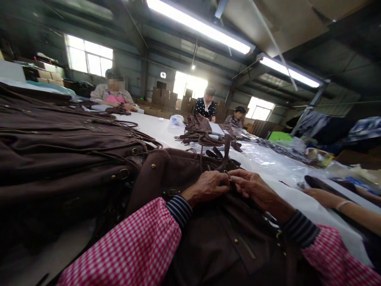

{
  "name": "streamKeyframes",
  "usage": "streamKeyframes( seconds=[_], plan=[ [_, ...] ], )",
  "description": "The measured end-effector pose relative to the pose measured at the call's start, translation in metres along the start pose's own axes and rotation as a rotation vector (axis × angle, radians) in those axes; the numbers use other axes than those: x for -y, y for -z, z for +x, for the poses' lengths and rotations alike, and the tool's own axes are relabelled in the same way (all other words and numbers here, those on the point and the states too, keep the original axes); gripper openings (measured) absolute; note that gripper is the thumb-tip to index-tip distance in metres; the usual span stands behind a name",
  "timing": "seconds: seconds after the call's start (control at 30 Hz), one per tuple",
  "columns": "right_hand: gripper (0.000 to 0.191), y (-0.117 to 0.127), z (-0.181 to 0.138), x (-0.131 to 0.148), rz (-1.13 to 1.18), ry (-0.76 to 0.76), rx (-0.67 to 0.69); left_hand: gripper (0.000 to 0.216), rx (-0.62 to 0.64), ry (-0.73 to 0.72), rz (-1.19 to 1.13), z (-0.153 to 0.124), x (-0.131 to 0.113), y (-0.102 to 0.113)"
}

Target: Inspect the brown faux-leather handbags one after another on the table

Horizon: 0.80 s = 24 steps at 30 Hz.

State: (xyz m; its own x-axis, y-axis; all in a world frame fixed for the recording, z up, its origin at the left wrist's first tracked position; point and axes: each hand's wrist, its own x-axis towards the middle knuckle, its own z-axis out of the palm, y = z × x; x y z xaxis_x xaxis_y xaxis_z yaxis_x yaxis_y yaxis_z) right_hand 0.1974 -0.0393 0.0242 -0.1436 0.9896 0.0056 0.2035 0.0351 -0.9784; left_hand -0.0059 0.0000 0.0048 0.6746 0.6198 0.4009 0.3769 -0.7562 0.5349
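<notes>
A dark brown leather bag (199,234) with brass-coloured studs lies in front of me. At its upper edge my left hand (208,186) is closed, thumb and fingers pinched together at a strap (227,153) that sticks upward. My right hand (253,188) meets it from the other side, its fingertips pinching at the same spot. A small metal ring or hook (226,173) shows between the fingertips; its exact form is hard to make out. Both hands touch the bag, and the fingers partly hide what they grip.
Stacked brown bags (68,143) fill the left side. Across the white table (145,124) lies another pile of bags (198,129) beside clear plastic sheeting (268,157). Several people work on the far side. Another person's forearm (351,208) reaches in from the right.
</notes>
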Motion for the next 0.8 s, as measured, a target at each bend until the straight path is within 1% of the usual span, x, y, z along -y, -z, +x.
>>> streamKeyframes(
  seconds=[0.13, 0.27, 0.33, 0.43, 0.57, 0.7, 0.8],
  plan=[
    [0.038, -0.002, 0.0, 0.0, 0.093, -0.032, -0.003, 0.014, -0.015, 0.008, -0.001, -0.002, -0.001, 0.0],
    [0.036, -0.006, 0.0, 0.002, 0.108, 0.026, -0.084, 0.014, -0.035, 0.017, -0.018, -0.003, 0.0, -0.001],
    [0.036, -0.007, 0.002, 0.003, 0.1, 0.053, -0.119, 0.013, -0.048, 0.013, -0.108, -0.003, 0.002, -0.001],
    [0.035, -0.005, 0.006, 0.001, 0.113, 0.049, -0.143, 0.015, -0.074, 0.0, -0.314, -0.003, 0.005, 0.0],
    [0.04, -0.004, 0.007, -0.001, 0.189, 0.007, -0.175, 0.023, -0.15, 0.063, -0.515, -0.001, 0.007, -0.001],
    [0.032, -0.005, 0.004, 0.001, 0.176, 0.015, -0.12, 0.022, -0.211, 0.133, -0.656, 0.003, 0.007, -0.006],
    [0.033, -0.006, 0.003, 0.005, 0.164, 0.041, -0.106, 0.02, -0.252, 0.146, -0.735, 0.005, 0.008, -0.01]
  ],
)
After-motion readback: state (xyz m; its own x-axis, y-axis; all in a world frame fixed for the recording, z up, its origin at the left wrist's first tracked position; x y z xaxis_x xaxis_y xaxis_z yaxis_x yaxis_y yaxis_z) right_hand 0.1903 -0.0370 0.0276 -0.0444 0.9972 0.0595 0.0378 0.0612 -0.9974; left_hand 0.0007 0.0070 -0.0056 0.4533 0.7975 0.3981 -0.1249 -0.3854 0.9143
